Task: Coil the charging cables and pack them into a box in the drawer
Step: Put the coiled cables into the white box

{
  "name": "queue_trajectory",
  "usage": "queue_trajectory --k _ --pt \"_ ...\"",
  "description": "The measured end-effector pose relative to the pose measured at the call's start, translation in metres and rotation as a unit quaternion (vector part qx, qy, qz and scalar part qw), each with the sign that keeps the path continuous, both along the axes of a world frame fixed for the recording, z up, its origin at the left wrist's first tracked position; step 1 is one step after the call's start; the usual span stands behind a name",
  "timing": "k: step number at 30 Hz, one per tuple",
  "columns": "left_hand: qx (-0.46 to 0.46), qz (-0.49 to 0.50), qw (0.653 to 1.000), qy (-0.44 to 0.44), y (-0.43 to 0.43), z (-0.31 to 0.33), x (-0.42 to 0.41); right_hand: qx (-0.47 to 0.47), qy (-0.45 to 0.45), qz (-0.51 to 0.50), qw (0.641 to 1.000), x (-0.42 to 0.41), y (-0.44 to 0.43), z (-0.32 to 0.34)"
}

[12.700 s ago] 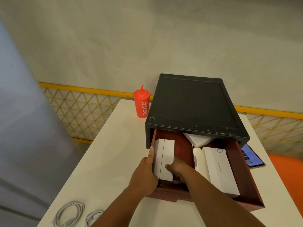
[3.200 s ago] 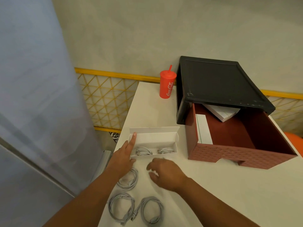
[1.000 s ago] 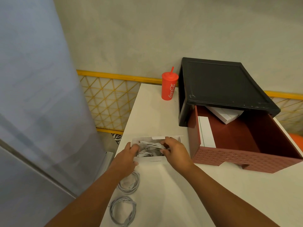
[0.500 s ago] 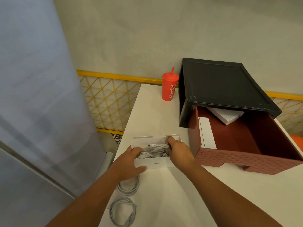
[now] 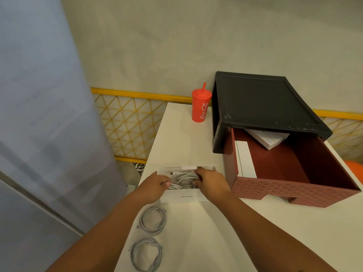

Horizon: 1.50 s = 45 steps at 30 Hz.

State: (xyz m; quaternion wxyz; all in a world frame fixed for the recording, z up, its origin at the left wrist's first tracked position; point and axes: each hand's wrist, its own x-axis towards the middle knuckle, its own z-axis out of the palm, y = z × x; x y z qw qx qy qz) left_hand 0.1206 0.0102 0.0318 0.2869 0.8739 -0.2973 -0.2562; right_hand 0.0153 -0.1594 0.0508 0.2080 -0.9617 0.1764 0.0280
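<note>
Cable coil (image 5: 185,178) gripped by curled left hand (image 5: 155,185) and right hand (image 5: 211,183), inside box (image 5: 182,196).

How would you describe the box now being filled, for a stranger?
Find the red drawer pulled from the black cabinet. Left of its front lies a white box on the table. Unlike the drawer's closed boxes, it is open and holds cables.

wall (image 5: 176,36): grey plaster | yel lattice rail (image 5: 127,124) behind | wht table (image 5: 196,232) | grey panel (image 5: 39,114) L
</note>
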Motion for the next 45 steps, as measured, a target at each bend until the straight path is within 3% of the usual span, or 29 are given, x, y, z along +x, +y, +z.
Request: queue_trajectory --k 10,15,21,23,27,32,37,41,43,45 --pt "-0.001 0.051 0.998 0.022 -0.002 0.0 -0.004 -0.031 -0.007 0.032 0.999 0.0 -0.001 0.002" --pt "-0.037 0.123 0.991 -0.022 -0.002 0.0 -0.002 -0.119 0.021 0.111 0.986 0.005 0.007 -0.004" --pt "-0.077 0.159 0.983 -0.044 -0.004 -0.002 -0.003 -0.183 0.011 0.137 0.973 0.005 0.01 -0.001" --pt "-0.086 0.147 0.984 -0.045 -0.004 -0.004 -0.004 -0.171 -0.005 0.153 0.973 0.002 0.012 -0.001" --pt "-0.01 0.056 0.995 -0.085 -0.004 -0.008 -0.003 -0.154 0.008 0.217 0.964 0.006 0.017 0.001" --pt "-0.005 0.062 0.995 -0.078 -0.003 -0.014 -0.004 -0.175 0.06 0.234 0.954 0.016 0.025 0.004" --pt "-0.027 0.029 0.999 -0.033 0.007 -0.017 -0.008 -0.112 0.065 0.176 0.976 0.005 0.012 -0.001" --pt "-0.144 0.115 0.983 -0.001 0.014 -0.022 -0.01 -0.027 -0.09 0.052 0.994 -0.021 -0.005 -0.014" --pt "-0.184 0.159 0.97 0.016 0.017 -0.024 -0.009 0.015 -0.183 -0.027 0.983 -0.035 -0.005 -0.023" --pt "-0.188 0.179 0.965 0.033 0.019 -0.028 -0.009 0.057 -0.217 -0.084 0.971 -0.044 -0.001 -0.026"
